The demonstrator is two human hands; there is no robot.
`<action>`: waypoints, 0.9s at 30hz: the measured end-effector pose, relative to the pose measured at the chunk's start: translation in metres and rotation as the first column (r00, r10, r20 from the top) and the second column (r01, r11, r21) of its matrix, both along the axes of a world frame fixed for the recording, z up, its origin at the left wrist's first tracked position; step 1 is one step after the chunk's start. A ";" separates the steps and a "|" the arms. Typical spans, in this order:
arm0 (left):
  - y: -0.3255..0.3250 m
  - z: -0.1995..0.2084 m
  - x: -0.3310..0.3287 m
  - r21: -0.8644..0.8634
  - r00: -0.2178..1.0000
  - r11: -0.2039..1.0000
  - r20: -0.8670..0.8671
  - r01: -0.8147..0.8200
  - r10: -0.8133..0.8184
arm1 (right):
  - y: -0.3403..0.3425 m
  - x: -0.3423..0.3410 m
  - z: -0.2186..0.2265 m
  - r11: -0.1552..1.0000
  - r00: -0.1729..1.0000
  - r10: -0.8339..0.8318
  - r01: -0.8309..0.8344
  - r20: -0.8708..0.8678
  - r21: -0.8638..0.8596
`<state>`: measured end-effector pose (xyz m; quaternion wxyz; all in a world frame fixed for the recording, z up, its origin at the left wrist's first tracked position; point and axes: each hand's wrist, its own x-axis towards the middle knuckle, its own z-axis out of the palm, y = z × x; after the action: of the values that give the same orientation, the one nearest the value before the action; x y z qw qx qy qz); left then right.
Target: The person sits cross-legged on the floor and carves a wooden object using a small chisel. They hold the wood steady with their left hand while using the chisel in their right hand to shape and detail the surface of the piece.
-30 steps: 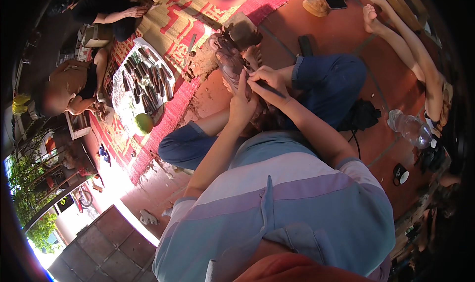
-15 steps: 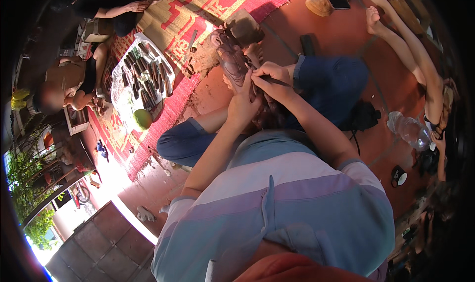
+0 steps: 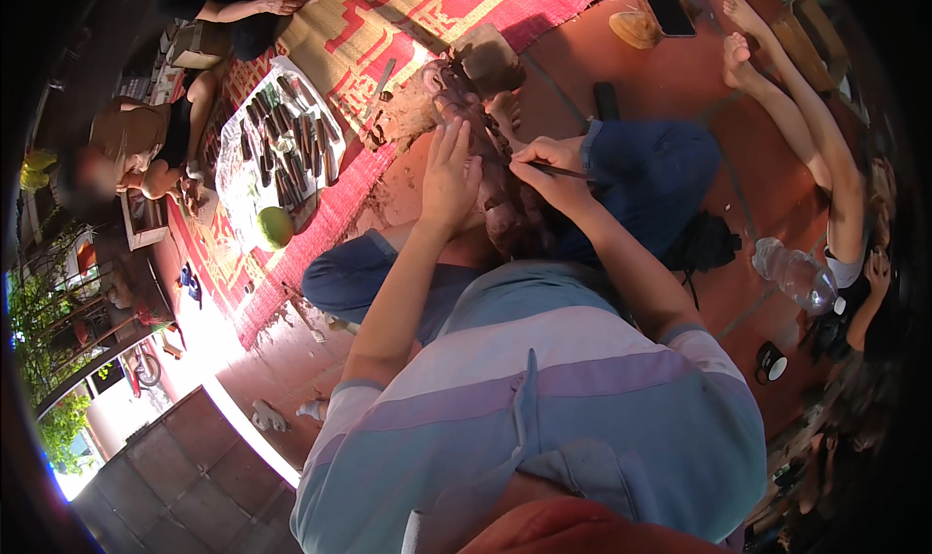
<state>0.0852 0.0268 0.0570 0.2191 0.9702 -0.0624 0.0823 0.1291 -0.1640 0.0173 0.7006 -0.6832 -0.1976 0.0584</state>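
Note:
A reddish-brown carved wooden figure [image 3: 500, 219] lies lengthwise between my bent legs, its far end close to a brown block [image 3: 488, 61]. My left hand [image 3: 451, 175] rests along the figure's left side, fingers stretched out together and nearly flat on the wood. On the other side, my right hand [image 3: 551, 168] is closed round a slim dark carving chisel [image 3: 566, 173], whose shaft sticks out to the right. The chisel's working end is hidden by my fingers, close to the figure's surface.
Many wooden-handled chisels [image 3: 291, 151] lie on a white sheet at left, beside a green round fruit [image 3: 275, 228]. A red-and-tan mat [image 3: 364, 180] runs under them. At right are a clear plastic bottle [image 3: 796, 274], a dark cup [image 3: 771, 363] and another person's bare legs [image 3: 786, 107].
My left hand has let go of its grip round the figure and now lies flatter, fingers extended. The figure has turned slightly, and my right hand has shifted a little toward me.

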 end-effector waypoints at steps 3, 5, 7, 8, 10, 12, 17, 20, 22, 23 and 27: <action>0.006 -0.017 -0.020 0.111 0.987 0.982 -0.067 0.155 -0.148 | -0.015 0.003 0.012 0.994 0.986 -0.112 0.112 -0.126 -0.013; 0.004 -0.022 -0.041 0.015 0.969 0.978 -0.141 0.207 -0.203 | -0.022 0.007 0.008 0.986 0.952 -0.130 0.153 -0.278 0.063; 0.004 -0.022 -0.067 -0.159 0.966 0.975 -0.182 0.154 -0.182 | -0.017 0.005 0.015 0.991 0.977 -0.115 0.126 -0.182 0.051; 0.008 -0.025 -0.078 -0.266 0.959 0.963 -0.259 0.044 -0.115 | -0.012 0.003 0.022 0.994 0.986 -0.102 0.107 -0.131 0.030; 0.014 -0.035 -0.099 -0.437 0.904 0.876 -0.427 -0.202 -0.005 | -0.003 0.003 0.017 0.996 0.997 -0.073 0.072 -0.021 -0.057; 0.016 -0.053 -0.122 -0.530 0.838 0.743 -0.541 -0.408 0.073 | 0.008 -0.002 0.019 0.998 0.998 -0.062 0.062 -0.025 0.004; 0.010 -0.047 -0.131 -0.601 0.746 0.560 -0.664 -0.570 0.048 | 0.015 -0.028 0.022 0.986 0.944 -0.021 0.074 0.329 -0.151; 0.006 -0.044 -0.118 -0.693 0.792 0.493 -0.610 -0.526 -0.011 | 0.021 -0.019 0.039 0.987 0.975 -0.114 0.133 0.192 -0.089; -0.003 -0.042 -0.102 -0.779 0.805 0.312 -0.589 -0.544 -0.068 | 0.023 -0.017 0.033 0.981 0.950 -0.060 0.112 0.305 -0.157; -0.006 -0.046 -0.099 -0.765 0.809 0.379 -0.585 -0.521 -0.068 | 0.023 -0.015 0.033 0.976 0.932 -0.031 0.105 0.361 -0.188; -0.018 -0.053 -0.095 -0.696 0.849 0.555 -0.528 -0.456 0.035 | 0.009 -0.010 0.046 0.998 0.985 0.010 -0.022 -0.174 -0.066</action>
<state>-0.0101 0.0090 0.0038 0.6248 0.7546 0.1752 -0.0975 0.1191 -0.1555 0.0637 0.6911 -0.6972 -0.1390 0.1302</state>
